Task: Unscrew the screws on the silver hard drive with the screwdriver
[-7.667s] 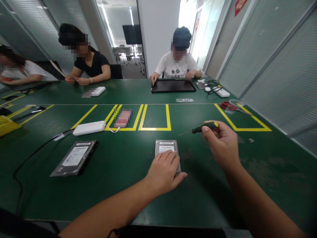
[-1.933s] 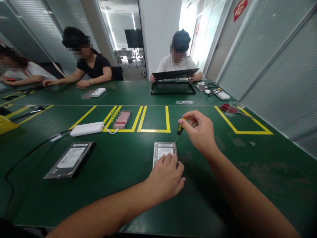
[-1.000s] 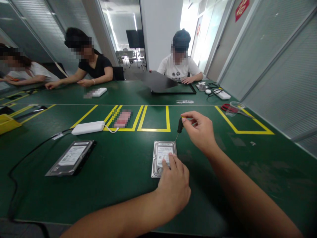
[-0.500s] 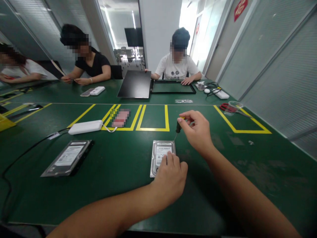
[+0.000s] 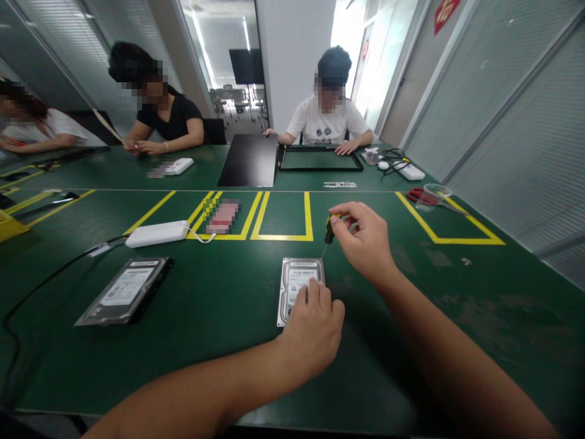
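A silver hard drive [image 5: 299,271] with a white label lies flat on the green table in front of me. My left hand [image 5: 315,317] grips its lower right part, fingers over the label and covering that corner. Between the thumb and fingers of my right hand [image 5: 361,235] is a small black-and-yellow screwdriver [image 5: 329,230], its thin shaft slanting down to the drive's top right corner. Whether the tip sits in a screw is too small to make out. Off to the left rests a second hard drive [image 5: 130,286], tilted in view, apparently in a clear bag.
A white power bank [image 5: 158,234] with a cable lies beyond the second drive. Red-handled scissors [image 5: 423,196] and a clear cup [image 5: 434,195] are at the right, near small loose bits [image 5: 465,261]. Across the table, a person holds a black panel [image 5: 249,160] beside a black frame [image 5: 320,169].
The screwdriver's handle has turned slightly in my right fingers, showing more yellow. My left hand and the drive stay put. Across the table, the black panel has tipped a little lower.
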`<state>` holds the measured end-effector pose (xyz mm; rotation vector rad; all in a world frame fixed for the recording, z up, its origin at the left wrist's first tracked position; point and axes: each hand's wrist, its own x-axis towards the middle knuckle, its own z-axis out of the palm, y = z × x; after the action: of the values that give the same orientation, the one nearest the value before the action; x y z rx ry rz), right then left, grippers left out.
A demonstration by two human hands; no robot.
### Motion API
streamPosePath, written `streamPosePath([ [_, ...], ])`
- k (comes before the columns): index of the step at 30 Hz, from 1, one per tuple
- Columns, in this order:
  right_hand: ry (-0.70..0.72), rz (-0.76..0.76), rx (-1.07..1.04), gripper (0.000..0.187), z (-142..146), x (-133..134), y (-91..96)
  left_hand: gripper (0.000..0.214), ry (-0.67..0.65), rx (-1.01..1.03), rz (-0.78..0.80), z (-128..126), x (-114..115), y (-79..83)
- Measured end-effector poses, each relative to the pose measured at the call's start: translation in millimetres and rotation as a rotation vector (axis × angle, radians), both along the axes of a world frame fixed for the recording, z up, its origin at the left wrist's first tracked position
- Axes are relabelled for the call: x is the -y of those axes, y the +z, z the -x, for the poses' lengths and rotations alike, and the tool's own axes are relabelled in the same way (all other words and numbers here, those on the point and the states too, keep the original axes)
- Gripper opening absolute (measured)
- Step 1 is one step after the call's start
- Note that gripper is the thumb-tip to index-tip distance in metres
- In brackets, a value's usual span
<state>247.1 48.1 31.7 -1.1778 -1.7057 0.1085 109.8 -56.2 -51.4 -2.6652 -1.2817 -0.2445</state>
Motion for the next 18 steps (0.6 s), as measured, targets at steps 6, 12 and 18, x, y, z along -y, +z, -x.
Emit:
streamPosePath([
  [6,0.058,0.003,-0.053,0.015,-1,-4,-5.0,0.018,0.021,0.065,0.023,2,-4,10.5],
  [12,0.058,-0.048,-0.08,0.009,0,-7,-7.1,0.018,0.044,0.128,0.064,4,-7,16.1],
  [18,0.049,-0.028,-0.114,0.012,-1,-8,-9.2,0.018,0.046,0.153,0.084,4,-8,11.7],
])
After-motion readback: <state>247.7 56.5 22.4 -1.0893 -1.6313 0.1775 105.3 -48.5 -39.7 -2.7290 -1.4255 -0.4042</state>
